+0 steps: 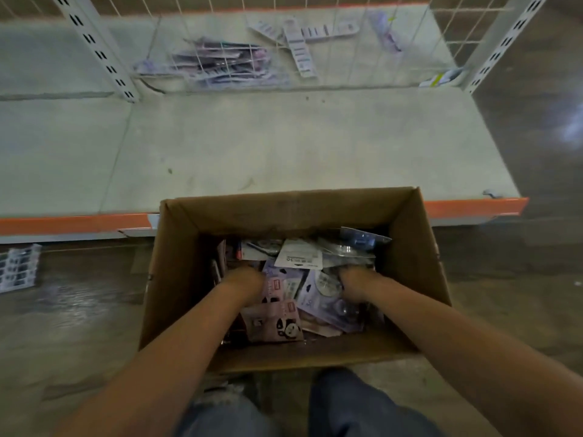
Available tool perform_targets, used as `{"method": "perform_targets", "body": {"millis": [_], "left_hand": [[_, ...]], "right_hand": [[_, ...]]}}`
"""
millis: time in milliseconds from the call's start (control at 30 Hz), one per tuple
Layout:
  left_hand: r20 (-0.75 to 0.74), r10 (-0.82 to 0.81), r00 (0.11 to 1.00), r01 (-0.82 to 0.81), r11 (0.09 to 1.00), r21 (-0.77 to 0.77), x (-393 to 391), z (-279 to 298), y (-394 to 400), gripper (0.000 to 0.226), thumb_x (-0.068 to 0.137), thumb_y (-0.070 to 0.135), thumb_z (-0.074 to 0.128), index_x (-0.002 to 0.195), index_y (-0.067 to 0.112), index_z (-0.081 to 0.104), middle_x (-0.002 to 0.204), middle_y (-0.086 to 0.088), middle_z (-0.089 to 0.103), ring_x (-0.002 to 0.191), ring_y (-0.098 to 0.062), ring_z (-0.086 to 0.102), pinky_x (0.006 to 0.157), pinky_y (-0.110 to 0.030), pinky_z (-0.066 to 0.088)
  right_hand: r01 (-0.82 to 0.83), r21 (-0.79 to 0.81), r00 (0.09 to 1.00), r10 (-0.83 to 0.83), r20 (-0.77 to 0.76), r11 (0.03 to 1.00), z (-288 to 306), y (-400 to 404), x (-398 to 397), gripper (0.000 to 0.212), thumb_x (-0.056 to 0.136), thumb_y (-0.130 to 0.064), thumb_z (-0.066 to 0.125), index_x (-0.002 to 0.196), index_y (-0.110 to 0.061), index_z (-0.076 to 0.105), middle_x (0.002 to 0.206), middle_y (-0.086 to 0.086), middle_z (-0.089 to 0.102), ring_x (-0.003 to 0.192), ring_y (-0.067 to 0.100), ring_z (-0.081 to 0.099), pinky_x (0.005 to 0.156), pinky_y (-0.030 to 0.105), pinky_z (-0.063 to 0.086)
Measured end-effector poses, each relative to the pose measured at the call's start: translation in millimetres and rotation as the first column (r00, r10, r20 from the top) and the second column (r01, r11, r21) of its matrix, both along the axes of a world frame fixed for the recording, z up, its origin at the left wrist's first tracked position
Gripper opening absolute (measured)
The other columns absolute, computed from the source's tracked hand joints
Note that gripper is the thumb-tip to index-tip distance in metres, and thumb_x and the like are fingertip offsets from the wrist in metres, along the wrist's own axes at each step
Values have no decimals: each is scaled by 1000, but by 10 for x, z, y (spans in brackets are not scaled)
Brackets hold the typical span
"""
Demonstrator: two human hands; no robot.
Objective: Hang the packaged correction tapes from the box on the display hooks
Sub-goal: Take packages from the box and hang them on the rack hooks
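An open cardboard box stands on the floor in front of me, against the shelf edge. Inside lie several packaged correction tapes, pink and lilac cards mixed with clear blister packs. Both my arms reach down into it. My left hand is buried among the packs at the left middle, fingers hidden. My right hand is down in the pile at the right, over a lilac pack; its fingers are hidden too. No display hooks show clearly in the wire grid at the back.
A pale low shelf with an orange front strip runs behind the box. Behind the grid lie a heap of lilac packs and loose label strips. White slotted uprights flank the shelf. A small rack sits on the floor at left.
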State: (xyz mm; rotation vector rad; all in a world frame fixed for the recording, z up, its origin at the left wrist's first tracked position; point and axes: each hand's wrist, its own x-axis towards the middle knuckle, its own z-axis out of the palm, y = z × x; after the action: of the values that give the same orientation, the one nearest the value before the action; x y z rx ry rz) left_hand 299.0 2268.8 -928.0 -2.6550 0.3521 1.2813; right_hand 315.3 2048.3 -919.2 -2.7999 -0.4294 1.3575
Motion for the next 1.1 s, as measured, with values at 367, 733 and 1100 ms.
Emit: {"method": "perform_targets", "body": {"millis": [367, 733, 1100], "left_hand": [[-9, -71, 997, 71, 985, 155, 8, -259, -65, 49, 93, 21, 53, 141, 13, 41, 138, -8, 48, 123, -25, 50, 97, -35, 45], [-64, -84, 994, 80, 995, -56, 22, 176, 114, 24, 92, 26, 57, 112, 13, 63, 109, -8, 63, 94, -21, 59, 80, -31, 50], [-183, 485, 855, -505, 696, -510, -331, 2297, 400, 26, 85, 26, 70, 106, 12, 63, 103, 0, 65, 94, -18, 59, 79, -32, 47]], "right_hand": [[6, -21, 1000, -6, -29, 1000, -179, 38, -112, 71, 86, -20, 67, 144, -9, 29, 148, 14, 33, 135, 29, 35, 105, 31, 35], [-35, 107, 987, 51, -155, 994, 143, 0, -114, 55, 87, -20, 65, 138, -18, 43, 136, 7, 50, 120, 25, 49, 91, 29, 40], [205, 246, 977, -184, -103, 948, 2501, -40, -214, 38, 90, -31, 62, 123, -11, 56, 124, 5, 62, 112, 25, 57, 93, 30, 41]]}}
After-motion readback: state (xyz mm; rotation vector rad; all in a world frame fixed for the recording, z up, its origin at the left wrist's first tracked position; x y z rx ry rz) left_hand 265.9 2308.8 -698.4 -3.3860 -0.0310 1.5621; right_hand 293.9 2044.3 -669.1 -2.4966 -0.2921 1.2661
